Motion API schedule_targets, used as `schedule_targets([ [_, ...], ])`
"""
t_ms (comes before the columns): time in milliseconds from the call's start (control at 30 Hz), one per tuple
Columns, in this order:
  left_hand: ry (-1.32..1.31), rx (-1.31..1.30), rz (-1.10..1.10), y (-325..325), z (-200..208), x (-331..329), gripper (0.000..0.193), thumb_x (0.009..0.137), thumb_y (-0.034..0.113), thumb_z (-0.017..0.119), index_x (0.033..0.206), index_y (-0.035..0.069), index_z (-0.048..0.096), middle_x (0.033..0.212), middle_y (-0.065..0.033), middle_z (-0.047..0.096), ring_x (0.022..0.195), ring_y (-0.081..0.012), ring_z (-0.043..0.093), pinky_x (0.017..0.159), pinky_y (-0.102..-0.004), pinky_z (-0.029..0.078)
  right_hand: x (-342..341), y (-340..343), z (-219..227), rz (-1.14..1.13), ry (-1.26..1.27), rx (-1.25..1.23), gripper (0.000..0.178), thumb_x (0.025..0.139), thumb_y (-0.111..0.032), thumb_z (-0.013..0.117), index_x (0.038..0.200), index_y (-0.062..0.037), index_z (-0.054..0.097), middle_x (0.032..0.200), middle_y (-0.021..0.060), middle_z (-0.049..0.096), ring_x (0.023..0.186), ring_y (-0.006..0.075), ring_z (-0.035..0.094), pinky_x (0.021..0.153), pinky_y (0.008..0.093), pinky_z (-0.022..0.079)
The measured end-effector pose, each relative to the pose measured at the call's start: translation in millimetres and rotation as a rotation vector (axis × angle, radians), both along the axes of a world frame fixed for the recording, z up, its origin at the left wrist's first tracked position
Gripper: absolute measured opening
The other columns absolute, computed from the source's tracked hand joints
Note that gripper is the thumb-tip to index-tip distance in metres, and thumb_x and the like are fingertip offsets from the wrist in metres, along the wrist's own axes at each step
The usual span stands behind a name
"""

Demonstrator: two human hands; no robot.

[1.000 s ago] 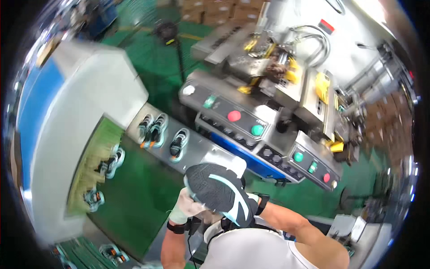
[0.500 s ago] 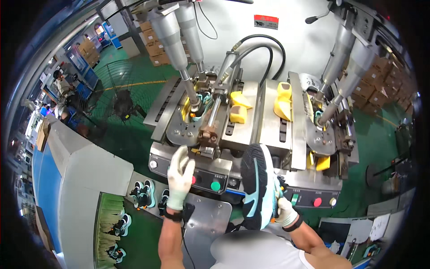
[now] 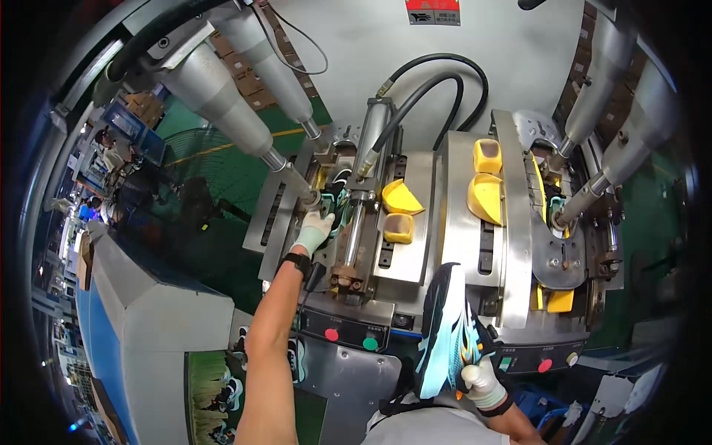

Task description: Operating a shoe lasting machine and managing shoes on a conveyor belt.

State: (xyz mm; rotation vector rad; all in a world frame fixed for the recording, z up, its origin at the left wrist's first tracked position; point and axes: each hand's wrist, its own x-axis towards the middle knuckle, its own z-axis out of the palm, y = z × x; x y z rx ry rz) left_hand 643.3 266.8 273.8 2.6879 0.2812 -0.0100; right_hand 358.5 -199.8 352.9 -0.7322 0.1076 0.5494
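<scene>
My right hand, in a white glove, grips a black, white and light-blue sneaker with orange accents. It is held upright on end, close to my body. My left hand, also gloved, reaches to the left press station, its fingers closed at the near end of a second sneaker. That sneaker sits under the metal press rods, and the hand and rods partly hide it. Part of another shoe shows under the rods of the right station.
Yellow pads lie on the left bed, and more yellow blocks on the right one. Red buttons and green ones line the front panels. Several sneakers stand at lower left. A fan and a person are farther left.
My left hand has moved forward from above the front panel to the sneaker in the left station. The sneaker in my right hand has turned, showing more of its side. My view has shifted closer.
</scene>
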Motion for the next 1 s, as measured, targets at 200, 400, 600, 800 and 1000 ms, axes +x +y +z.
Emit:
schedule_targets([
  [200, -0.224, -0.274, -0.072, 15.7, 0.6, 27.6, 0.039, 0.091, 0.024, 0.064, 0.121, -0.001, 0.062, 0.116, -0.0204, 0.068, 0.111, -0.0308, 0.064, 0.096, -0.0357, 0.048, 7.1, 17.3, 14.1, -0.156, -0.081, -0.125, 0.095, 0.075, -0.021, 0.086, 0.151, -0.004, 0.032, 0.139, 0.0086, 0.053, 0.121, 0.0241, 0.057, 0.1, 0.0395, 0.05],
  [400, -0.107, -0.656, 0.1, 11.4, 65.6, -73.8, 0.034, 0.096, 0.018, 0.059, 0.117, -0.009, 0.063, 0.103, -0.0096, 0.071, 0.096, -0.0147, 0.063, 0.087, -0.03, 0.048, 35.4, 51.5, 46.1, 0.005, -0.109, -0.229, 0.078, 0.085, -0.012, 0.072, 0.152, -0.0053, 0.033, 0.141, 0.0091, 0.051, 0.127, 0.0218, 0.052, 0.107, 0.037, 0.043],
  [600, -0.249, -0.733, 0.352, -2.5, 102.5, -282.5, 0.036, 0.097, 0.012, 0.058, 0.126, -0.009, 0.057, 0.119, -0.0128, 0.066, 0.108, -0.0141, 0.06, 0.096, -0.0264, 0.045, 136.3, 192.0, 49.9, 0.191, -0.118, 0.001, 0.048, 0.092, -0.017, 0.067, 0.135, -0.0032, 0.05, 0.119, 0.008, 0.066, 0.098, 0.0191, 0.069, 0.089, 0.0371, 0.057],
  [800, -0.146, -0.96, 0.597, -35.4, 77.7, -437.3, 0.044, 0.094, 0.009, 0.058, 0.133, -0.01, 0.051, 0.119, -0.016, 0.067, 0.108, -0.0214, 0.064, 0.094, -0.0306, 0.049, 319.4, 325.8, -48.3, -0.059, -0.044, -0.728, 0.032, 0.083, -0.02, 0.075, 0.108, -0.0017, 0.066, 0.101, 0.0133, 0.072, 0.085, 0.0283, 0.071, 0.076, 0.0398, 0.058],
  [1000, -0.087, -0.507, 0.694, -70.5, -19.0, -527.8, 0.046, 0.095, 0.016, 0.057, 0.135, -0.004, 0.048, 0.108, -0.0256, 0.068, 0.098, -0.036, 0.07, 0.082, -0.0393, 0.054, 357.9, 400.2, -106.7, -0.339, 0.035, -1.573, 0.04, 0.08, -0.014, 0.062, 0.116, 0.0033, 0.061, 0.106, 0.0231, 0.069, 0.084, 0.0358, 0.071, 0.077, 0.0425, 0.059],
])
